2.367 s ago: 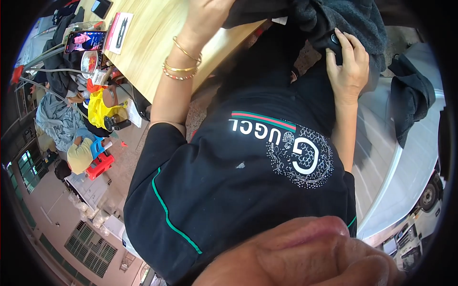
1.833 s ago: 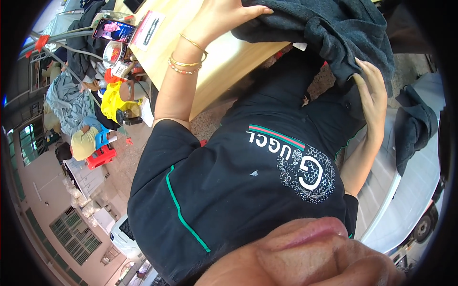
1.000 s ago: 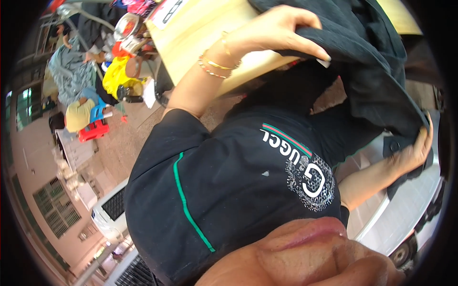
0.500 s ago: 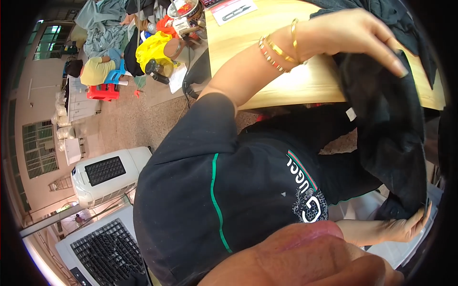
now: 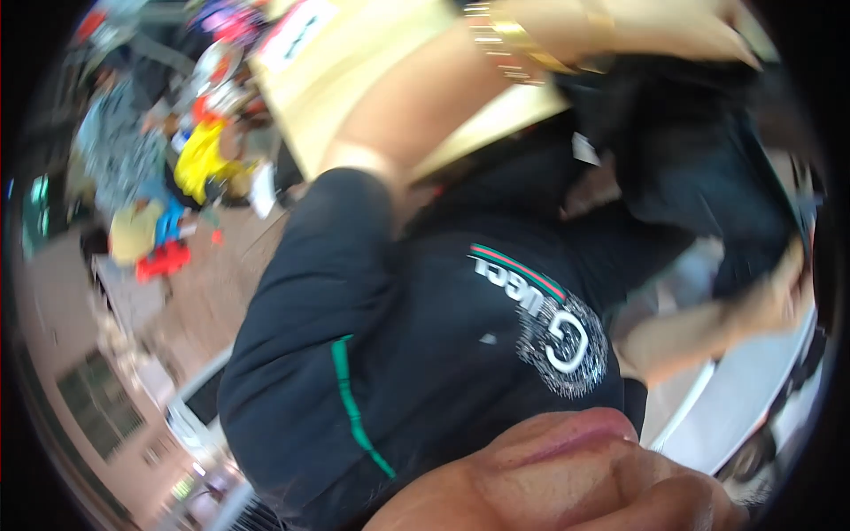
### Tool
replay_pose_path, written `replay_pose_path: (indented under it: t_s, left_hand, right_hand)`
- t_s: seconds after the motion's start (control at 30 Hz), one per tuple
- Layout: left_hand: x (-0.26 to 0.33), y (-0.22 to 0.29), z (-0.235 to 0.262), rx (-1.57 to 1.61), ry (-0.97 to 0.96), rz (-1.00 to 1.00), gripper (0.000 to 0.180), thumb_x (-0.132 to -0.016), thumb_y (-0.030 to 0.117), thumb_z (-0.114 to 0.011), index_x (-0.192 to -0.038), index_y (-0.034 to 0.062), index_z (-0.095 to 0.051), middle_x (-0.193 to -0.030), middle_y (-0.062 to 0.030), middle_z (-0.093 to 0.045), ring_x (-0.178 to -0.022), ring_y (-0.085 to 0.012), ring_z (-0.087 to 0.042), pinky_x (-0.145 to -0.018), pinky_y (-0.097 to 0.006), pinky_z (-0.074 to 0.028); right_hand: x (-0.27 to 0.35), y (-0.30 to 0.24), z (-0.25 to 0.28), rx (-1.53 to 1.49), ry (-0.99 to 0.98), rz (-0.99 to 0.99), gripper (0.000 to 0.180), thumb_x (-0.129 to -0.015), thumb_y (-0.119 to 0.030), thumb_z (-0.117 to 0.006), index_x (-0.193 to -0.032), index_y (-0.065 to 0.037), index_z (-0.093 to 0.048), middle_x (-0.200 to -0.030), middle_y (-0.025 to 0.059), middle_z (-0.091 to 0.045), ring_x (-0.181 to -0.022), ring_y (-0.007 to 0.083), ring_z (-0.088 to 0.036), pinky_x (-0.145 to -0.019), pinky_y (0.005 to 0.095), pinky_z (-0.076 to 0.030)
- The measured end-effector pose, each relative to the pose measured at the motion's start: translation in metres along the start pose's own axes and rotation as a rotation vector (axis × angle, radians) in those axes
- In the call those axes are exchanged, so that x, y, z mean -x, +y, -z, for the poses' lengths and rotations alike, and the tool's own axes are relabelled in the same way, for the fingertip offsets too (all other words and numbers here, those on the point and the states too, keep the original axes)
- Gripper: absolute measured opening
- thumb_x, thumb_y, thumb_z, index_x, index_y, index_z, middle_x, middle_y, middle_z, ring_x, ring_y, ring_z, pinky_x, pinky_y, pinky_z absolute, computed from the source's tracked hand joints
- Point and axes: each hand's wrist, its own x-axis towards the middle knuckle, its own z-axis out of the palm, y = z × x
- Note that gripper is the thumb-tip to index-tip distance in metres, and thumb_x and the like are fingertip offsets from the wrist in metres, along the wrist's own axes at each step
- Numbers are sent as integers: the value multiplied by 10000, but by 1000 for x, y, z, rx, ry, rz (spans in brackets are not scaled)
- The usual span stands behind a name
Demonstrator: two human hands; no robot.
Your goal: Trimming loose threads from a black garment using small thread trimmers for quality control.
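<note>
A black garment (image 5: pixel 699 159) is stretched between my two hands, its dark folds hanging over my lap. My left hand (image 5: pixel 677 34), with gold bracelets (image 5: pixel 500 44) on its wrist, grips the garment's upper end above the wooden table's edge. At the far right my right hand (image 5: pixel 779 296) is closed on the lower end of the same cloth. A small white tag (image 5: pixel 584 149) shows near the garment's left side. Motion blurs both hands, and the fingertips are partly hidden by the cloth.
The pale wooden table (image 5: pixel 354 75) lies beyond my left arm, with a red-and-white card (image 5: pixel 297 35) on it. A yellow bag (image 5: pixel 204 159) sits among clutter at left. A seated person (image 5: pixel 135 232) is by a red stool (image 5: pixel 164 261). A white cooler (image 5: pixel 190 411) stands lower left.
The whole view has swung, shifting the table and room leftward and blurring them. Both hands keep hold of the black garment; my right hand appears higher in the picture.
</note>
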Motion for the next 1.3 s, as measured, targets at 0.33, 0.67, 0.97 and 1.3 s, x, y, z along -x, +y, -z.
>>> replay_pose_path:
  t_s: [0.33,0.67,0.97,1.3]
  left_hand:
    - [54,-21,-29,1310,-284,667,124,-943,102,-655,-1003,-3,-680,-924,-15,-694,-794,-56,-630,-700,-168,-506]
    - [63,23,-32,265,-122,404,125,-912,54,-678,-899,-36,-593,-715,26,-524,-643,-18,-432,-535,-193,-366]
    - [79,12,-20,411,-32,486,57,-948,40,-631,-939,-6,-599,-808,44,-572,-711,-7,-497,-604,-151,-414]
    - [112,-17,-21,777,-129,403,30,-943,8,-626,-962,-5,-607,-864,46,-598,-775,-2,-534,-654,-146,-441]
  right_hand:
    - [2,24,7,-78,58,12,156,-850,60,-701,-1004,74,-717,-947,146,-725,-839,144,-683,-802,215,-540]
    - [12,8,6,-69,-312,272,181,-815,100,-703,-991,63,-722,-994,150,-709,-918,200,-673,-865,277,-519]
    - [17,19,27,-154,-185,102,177,-831,68,-718,-1008,51,-719,-973,100,-711,-894,142,-658,-841,232,-504]
    - [56,-9,-7,353,-403,242,301,-805,-83,-748,-1103,-81,-709,-1087,92,-699,-1018,223,-660,-905,305,-491]
